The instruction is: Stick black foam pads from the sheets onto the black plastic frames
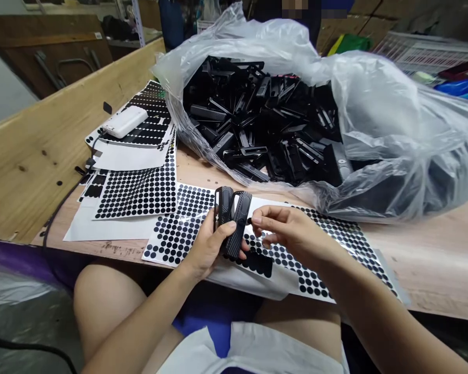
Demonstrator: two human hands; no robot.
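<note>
My left hand [207,244] is closed around two black plastic parts [238,221], long and narrow with a ribbed texture, held side by side and upright above the table edge. Close to their right side, my right hand [283,226] pinches a small black round sticker [249,221] between thumb and forefinger. Beneath both hands lies a white sheet of black round stickers [323,283]. Part of it near the front edge is a solid black strip [259,264].
A large clear plastic bag [378,114] full of similar black parts [253,114] stands behind the hands. More sticker sheets [140,189] are stacked at left, with a white power bank [125,121] on top. A black cable [58,208] runs along the wooden side board [35,156].
</note>
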